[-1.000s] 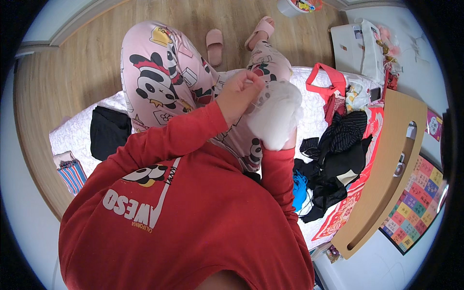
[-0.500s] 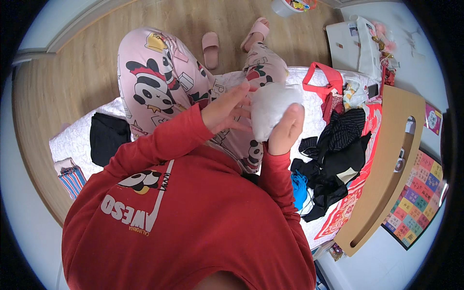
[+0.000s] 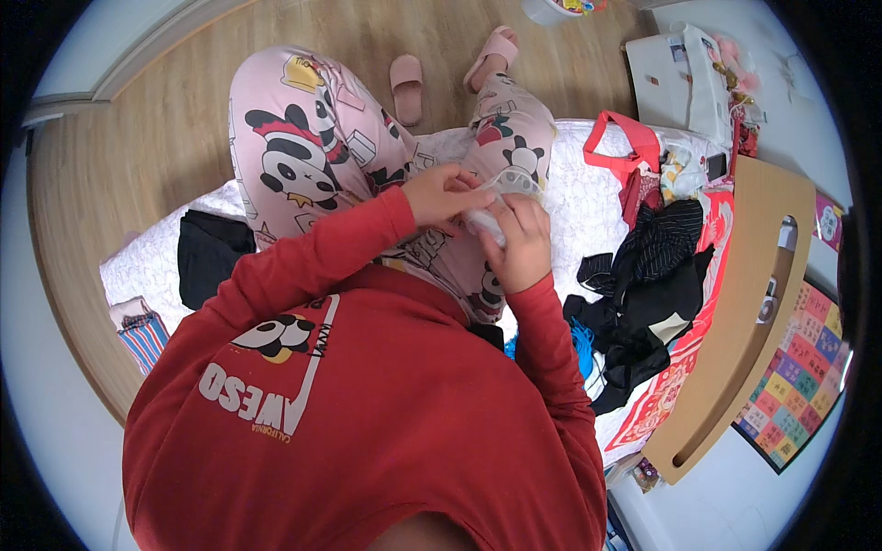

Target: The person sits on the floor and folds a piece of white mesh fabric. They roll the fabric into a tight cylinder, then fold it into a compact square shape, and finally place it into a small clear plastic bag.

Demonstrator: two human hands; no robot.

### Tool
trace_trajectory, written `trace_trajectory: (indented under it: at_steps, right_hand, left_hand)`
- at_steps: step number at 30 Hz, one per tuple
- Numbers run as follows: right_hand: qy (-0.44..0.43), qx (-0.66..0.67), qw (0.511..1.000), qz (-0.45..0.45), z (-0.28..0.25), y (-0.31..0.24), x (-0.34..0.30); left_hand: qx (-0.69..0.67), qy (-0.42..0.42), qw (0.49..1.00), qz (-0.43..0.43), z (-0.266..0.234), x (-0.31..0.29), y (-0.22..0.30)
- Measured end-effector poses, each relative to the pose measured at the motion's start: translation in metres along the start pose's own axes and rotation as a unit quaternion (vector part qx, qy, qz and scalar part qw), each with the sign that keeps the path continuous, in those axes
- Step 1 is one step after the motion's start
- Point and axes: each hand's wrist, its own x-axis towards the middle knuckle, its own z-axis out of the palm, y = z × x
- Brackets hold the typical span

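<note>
Over my lap, both hands work on a small white piece of soft cloth (image 3: 483, 222), bunched up so that its kind does not show. A thin white strap or cord loops up from it, over the far side of my right hand. My left hand (image 3: 443, 195) pinches at its upper edge with thumb and fingers together. From the right, my right hand (image 3: 521, 237) curls around the cloth and hides part of it. The fingertips of the two hands nearly meet.
Right of me on the white bedspread (image 3: 571, 184) lie a pile of black clothes (image 3: 652, 266), a blue stringy thing (image 3: 582, 347) and a red strap-like item (image 3: 625, 147). On the left are folded black cloth (image 3: 213, 257) and striped cloth (image 3: 144, 344). A wooden headboard (image 3: 735, 321) stands at the right.
The white cloth was a rounded, puffed shape between spread hands; now it is bunched small. Both hands have closed in on it, and a thin loop shows.
</note>
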Motion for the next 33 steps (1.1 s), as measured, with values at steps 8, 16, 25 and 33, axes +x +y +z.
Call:
trace_trajectory:
  at_steps: [8, 16, 25, 33]
  right_hand:
    - [-0.017, -0.054, 0.998, -0.024, 0.007, -0.005, -0.005]
    - [0.048, 0.315, 0.923, 0.217, 0.006, 0.029, -0.008]
    - [0.092, 0.578, 0.739, 0.333, 0.001, 0.026, -0.004]
    - [0.067, 0.538, 0.767, 0.343, -0.014, 0.006, -0.008]
  left_hand:
    - [0.087, 0.09, 0.963, 0.238, -0.001, -0.002, -0.003]
    - [0.006, 0.005, 0.988, 0.152, -0.013, 0.014, 0.014]
    - [-0.246, -0.126, 0.961, -0.032, 0.027, -0.004, -0.009]
    - [-0.246, -0.164, 0.953, 0.068, 0.022, -0.001, -0.008]
